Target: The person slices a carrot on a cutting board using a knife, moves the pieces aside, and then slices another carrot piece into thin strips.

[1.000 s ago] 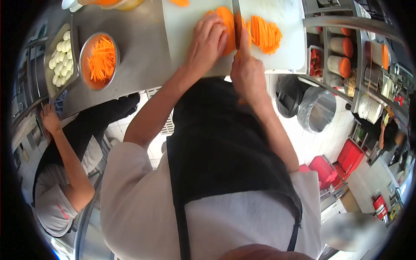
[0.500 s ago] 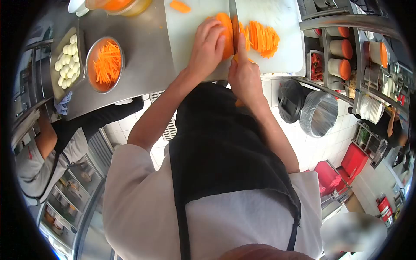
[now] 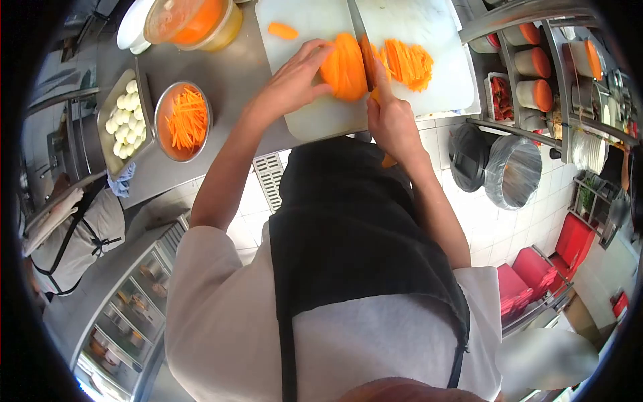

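Note:
On the white cutting board [image 3: 305, 122] lies a fanned stack of carrot slices [image 3: 344, 67]. My left hand [image 3: 293, 79] is at the left edge of the stack, its thumb and fingers apart, the fingertips close to or lightly touching the slices. My right hand [image 3: 396, 124] grips a knife [image 3: 367, 57], index finger stretched along the blade. The blade stands upright just right of the stack; the handle is mostly hidden in the palm. Right of the knife sits a pile of cut carrot strips [image 3: 410, 64]. A single carrot piece [image 3: 282, 30] lies at the board's upper left.
Left of the board is a metal bowl [image 3: 159, 124] of carrot strips, beside a tray [image 3: 107, 144] of white egg-like balls. Tubs [image 3: 231, 23] stand behind. A shelf rack [image 3: 512, 74] and lined bin [image 3: 512, 173] are at right. Another person [image 3: 87, 234] is at far left.
My left hand has drawn back leftward off the carrot slices and its fingers have spread. The knife stays beside the stack in my right hand. The whole view has shifted slightly.

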`<state>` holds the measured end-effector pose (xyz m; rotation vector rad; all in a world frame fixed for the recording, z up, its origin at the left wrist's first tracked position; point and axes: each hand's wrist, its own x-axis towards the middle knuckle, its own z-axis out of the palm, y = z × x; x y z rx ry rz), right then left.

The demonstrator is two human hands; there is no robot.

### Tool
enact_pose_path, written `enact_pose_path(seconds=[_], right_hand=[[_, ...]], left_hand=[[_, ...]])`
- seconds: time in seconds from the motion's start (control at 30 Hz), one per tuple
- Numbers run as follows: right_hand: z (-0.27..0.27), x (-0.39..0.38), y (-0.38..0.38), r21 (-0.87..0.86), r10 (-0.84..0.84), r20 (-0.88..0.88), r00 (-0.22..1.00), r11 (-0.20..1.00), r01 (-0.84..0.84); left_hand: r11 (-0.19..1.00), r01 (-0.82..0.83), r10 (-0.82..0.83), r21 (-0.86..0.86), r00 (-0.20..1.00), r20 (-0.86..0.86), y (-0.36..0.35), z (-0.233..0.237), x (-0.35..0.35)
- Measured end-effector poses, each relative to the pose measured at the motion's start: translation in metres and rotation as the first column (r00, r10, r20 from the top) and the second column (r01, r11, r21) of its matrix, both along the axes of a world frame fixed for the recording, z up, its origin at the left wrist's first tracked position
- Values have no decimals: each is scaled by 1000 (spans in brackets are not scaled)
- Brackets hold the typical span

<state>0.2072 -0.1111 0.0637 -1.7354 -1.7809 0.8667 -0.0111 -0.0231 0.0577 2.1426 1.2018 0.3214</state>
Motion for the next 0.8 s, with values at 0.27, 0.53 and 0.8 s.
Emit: enact_pose_path(seconds=[0.27,0.53,0.8], right_hand=[[13,-6,4,-2,-28,75,997,1000,29],[31,-8,8,-100,-23,147,989,994,38],[60,-10,4,-118,38,255,966,993,-8]], left_hand=[[972,107,-119,210,992,46,13,-7,-2],[957,-1,-50,290,985,166,9,-23,4],[949,-103,64,298,988,139,1,-17,16]])
